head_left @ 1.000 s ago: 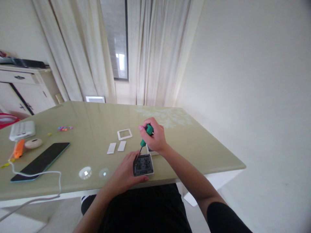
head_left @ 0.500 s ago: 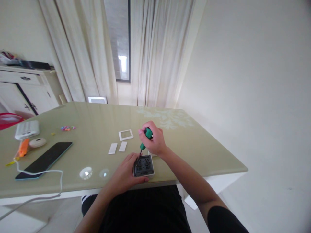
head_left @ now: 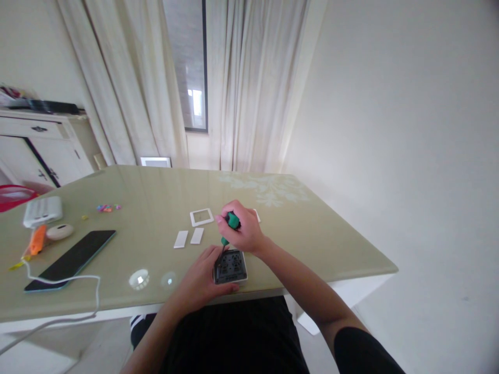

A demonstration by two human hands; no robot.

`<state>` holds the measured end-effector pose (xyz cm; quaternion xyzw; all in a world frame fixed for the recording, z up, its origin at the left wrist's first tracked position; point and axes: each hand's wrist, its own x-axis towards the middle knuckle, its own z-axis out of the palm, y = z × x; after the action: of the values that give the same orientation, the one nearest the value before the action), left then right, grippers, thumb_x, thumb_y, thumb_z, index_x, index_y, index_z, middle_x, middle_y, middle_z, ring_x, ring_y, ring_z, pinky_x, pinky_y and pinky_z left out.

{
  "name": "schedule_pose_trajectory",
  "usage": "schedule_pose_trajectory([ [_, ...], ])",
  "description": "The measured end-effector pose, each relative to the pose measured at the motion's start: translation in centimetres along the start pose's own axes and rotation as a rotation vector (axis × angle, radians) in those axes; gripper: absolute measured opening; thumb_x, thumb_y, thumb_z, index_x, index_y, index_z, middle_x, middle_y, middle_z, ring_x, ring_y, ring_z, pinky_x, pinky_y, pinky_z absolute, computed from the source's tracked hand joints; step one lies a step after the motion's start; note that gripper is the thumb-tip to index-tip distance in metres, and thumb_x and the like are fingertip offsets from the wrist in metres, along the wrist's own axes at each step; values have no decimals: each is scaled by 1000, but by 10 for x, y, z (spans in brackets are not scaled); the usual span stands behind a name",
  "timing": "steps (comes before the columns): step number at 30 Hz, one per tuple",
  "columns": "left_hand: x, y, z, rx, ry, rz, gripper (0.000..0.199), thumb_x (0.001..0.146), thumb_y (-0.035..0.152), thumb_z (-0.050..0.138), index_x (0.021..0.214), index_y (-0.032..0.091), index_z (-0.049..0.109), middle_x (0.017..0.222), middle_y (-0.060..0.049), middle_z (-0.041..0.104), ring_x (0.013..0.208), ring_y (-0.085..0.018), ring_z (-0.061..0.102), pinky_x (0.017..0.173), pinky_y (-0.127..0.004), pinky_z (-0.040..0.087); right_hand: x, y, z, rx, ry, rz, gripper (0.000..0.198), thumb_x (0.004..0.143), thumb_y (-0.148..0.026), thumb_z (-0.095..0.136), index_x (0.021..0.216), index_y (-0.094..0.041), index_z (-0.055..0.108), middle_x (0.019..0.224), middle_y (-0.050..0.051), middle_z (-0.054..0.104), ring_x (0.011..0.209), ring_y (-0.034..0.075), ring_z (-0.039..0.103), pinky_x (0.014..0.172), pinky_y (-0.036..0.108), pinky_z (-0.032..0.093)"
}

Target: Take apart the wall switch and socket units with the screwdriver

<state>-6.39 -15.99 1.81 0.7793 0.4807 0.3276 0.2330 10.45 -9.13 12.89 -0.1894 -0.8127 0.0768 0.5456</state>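
My right hand (head_left: 241, 231) grips a green-handled screwdriver (head_left: 231, 224), held upright with its tip down in a square grey switch module (head_left: 231, 266) near the table's front edge. My left hand (head_left: 202, 275) lies flat against the module's left side and holds it in place on the olive glass table (head_left: 156, 192). Just beyond my hands lie a white square frame (head_left: 201, 216) and two small white rocker plates (head_left: 188, 237). A further white piece (head_left: 256, 214) peeks out behind my right hand.
At the left lie a black phone (head_left: 70, 259) with a white cable (head_left: 70, 283), an orange object (head_left: 36, 240), a white oval disc (head_left: 59, 231), a white box (head_left: 42, 210) and small coloured bits (head_left: 107, 208). A white cabinet (head_left: 35, 145) and curtains stand behind.
My right hand and the screwdriver have sunk lower and shifted slightly left over the module. The left hand stays on the module. The white piece behind my right hand has come into sight.
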Motion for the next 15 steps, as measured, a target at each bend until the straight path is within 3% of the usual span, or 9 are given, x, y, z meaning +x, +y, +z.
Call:
schedule_pose_trajectory([
  [15,-1,4,-2,-17,-11,-13,72,78,46,94,139,27,63,135,-10,70,129,-38,66,111,-53,55,-1,4,-1,0,14,80,14,99,-32,66,91,-26,57,74,-5,60,58,11,50,61,23,45],
])
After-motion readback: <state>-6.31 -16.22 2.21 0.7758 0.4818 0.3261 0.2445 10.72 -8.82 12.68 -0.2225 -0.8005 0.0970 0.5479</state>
